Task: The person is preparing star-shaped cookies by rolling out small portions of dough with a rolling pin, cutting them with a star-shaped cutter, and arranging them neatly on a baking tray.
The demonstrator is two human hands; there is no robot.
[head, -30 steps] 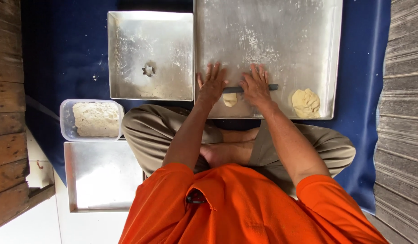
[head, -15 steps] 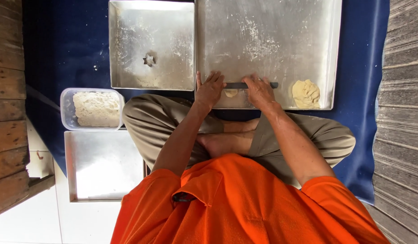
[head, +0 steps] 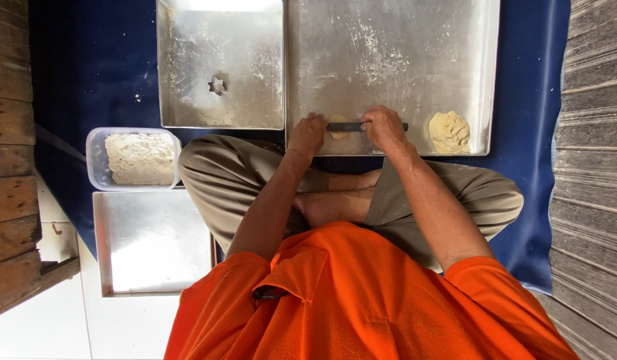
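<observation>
I have my left hand (head: 307,135) and right hand (head: 383,127), fingers curled closed, on the dark rolling pin (head: 352,126), over a small dough piece (head: 338,131) barely flattened on the large tray (head: 388,40), another lump (head: 449,132) waiting unrolled.

The large rectangular metal tray (head: 388,40) looks dull and scuffed with a dusting of flour, the smaller square metal tray (head: 188,53) beside it shines brighter, the clear plastic tub (head: 95,160) is smooth and translucent, the blue cloth (head: 95,67) matt, and the brown wooden planks (head: 12,120) rough.
</observation>
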